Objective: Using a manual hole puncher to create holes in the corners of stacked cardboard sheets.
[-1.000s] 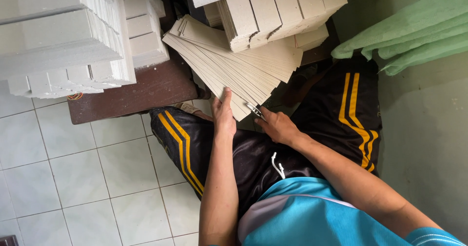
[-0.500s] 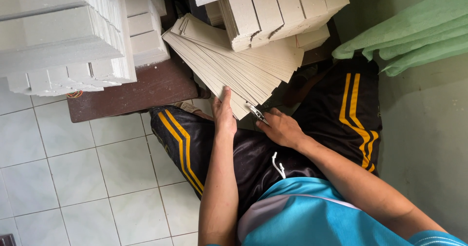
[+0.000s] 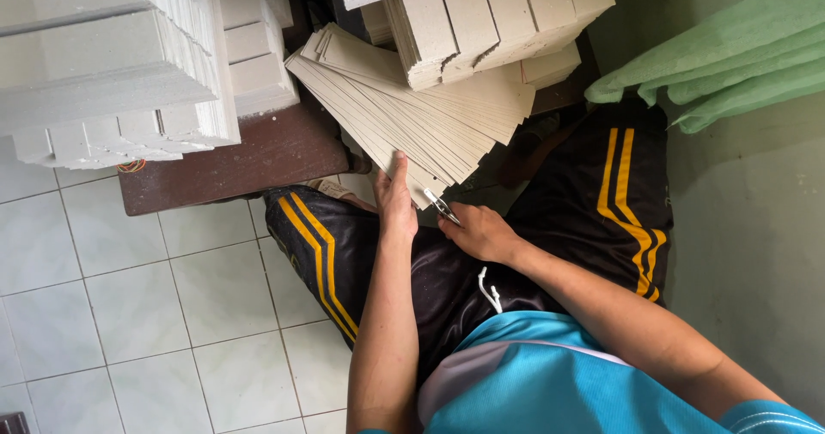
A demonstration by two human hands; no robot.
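1. Over the lap, the right hand [image 3: 483, 232] grips small scissors [image 3: 442, 207]; the left hand [image 3: 394, 198] presses flat on fanned card strips [image 3: 412, 116].
2. Trimming seems underway; next, blades must meet the strip edge squarely.
3. Beyond, stacked bundles [image 3: 494, 17] crowd the table [image 3: 249, 159].

Single view, head-worn camera. Position: above the seated person, looking steeply down over the blue shirt [image 3: 533, 374] and black striped trousers [image 3: 344, 245]. Range: close; forearms fill the lower centre. Coverage: lap, fanned grey card strips [image 3: 430, 116] ahead, white tiled floor [image 3: 129, 314] on one side, green wall [image 3: 756, 228] on the other. No second view shares the scene.
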